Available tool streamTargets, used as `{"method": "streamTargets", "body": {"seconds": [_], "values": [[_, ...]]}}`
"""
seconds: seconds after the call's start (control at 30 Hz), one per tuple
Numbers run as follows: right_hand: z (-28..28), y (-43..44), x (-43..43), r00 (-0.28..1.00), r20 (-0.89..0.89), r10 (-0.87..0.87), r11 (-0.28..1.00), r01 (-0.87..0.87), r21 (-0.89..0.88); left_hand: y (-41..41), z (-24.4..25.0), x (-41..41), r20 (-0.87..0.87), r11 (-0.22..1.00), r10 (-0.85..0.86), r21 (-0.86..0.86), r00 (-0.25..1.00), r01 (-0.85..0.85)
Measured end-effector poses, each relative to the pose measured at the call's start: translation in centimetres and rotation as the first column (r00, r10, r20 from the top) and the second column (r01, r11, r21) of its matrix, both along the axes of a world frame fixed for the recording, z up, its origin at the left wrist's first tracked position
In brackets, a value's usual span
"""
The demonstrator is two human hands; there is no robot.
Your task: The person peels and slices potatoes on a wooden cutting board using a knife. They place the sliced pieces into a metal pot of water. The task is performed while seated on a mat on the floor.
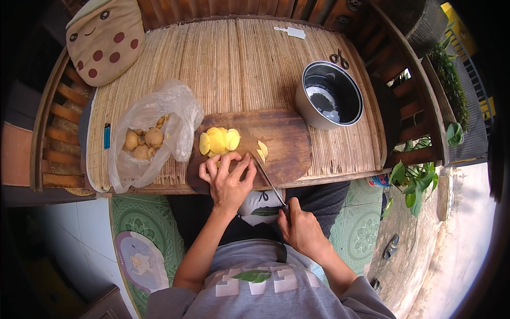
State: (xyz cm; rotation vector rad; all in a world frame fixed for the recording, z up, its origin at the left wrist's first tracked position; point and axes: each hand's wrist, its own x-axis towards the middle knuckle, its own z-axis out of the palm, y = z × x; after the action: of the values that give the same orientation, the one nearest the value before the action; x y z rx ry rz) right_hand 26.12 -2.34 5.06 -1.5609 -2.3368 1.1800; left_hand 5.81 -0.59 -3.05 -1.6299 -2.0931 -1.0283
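A wooden cutting board [285,135] lies at the mat's front edge. My left hand [229,183] bends its fingers down onto the board; whatever is under the fingertips is mostly hidden. In my right hand [301,229] is the dark handle of a knife [269,179], its blade slanting up to the left beside my left fingers. Yellow potato slices [219,140] overlap in a pile just beyond my left hand, and a few narrow slices [262,150] lie right of the knife tip. Left of the board, an open plastic bag [171,103] holds several unpeeled potatoes [153,137].
A dark-lined metal pot [305,105] stands at the board's back right, with black scissors [339,60] behind it. A small white board-shaped item [293,32] lies at the back. A blue lighter [107,136] is left of the bag; a cushion [105,44] leans at back left.
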Motion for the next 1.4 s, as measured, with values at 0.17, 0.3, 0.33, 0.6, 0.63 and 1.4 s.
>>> {"method": "streamTargets", "body": {"seconds": [0.17, 0.3, 0.33, 0.6, 0.63, 1.4], "values": [[0.9, 0.4, -0.1, 0.997, 0.079, 0.026, 1.000, -0.026, 0.003, 0.0, 0.0, 0.0, -0.002, 1.000, -0.008, -0.002, 1.000, 0.008], [1.5, 0.4, -0.7, 0.995, 0.103, -0.003, 1.000, 0.006, -0.025, 0.0, 0.1, 0.0, -0.005, 1.000, -0.005, -0.009, 1.000, 0.005], [1.6, 0.5, -0.7, 0.994, 0.111, 0.001, 1.000, 0.003, -0.031, 0.0, 0.1, 0.0, -0.005, 1.000, -0.007, -0.008, 1.000, 0.007], [0.7, 0.3, -1.0, 0.991, 0.132, -0.005, 0.998, 0.013, -0.058, -0.1, 0.2, 0.0, -0.014, 1.000, -0.008, -0.006, 1.000, 0.008], [0.3, 0.2, -1.0, 0.992, 0.123, -0.006, 0.999, 0.012, -0.050, -0.1, 0.1, 0.0, -0.010, 1.000, -0.011, -0.005, 1.000, 0.011], [-0.6, -0.3, 0.5, 1.000, 0.017, -0.002, 1.000, 0.002, -0.025, -0.2, -0.3, -0.1, -0.028, 0.999, -0.035, 0.031, 0.999, 0.036]]}}
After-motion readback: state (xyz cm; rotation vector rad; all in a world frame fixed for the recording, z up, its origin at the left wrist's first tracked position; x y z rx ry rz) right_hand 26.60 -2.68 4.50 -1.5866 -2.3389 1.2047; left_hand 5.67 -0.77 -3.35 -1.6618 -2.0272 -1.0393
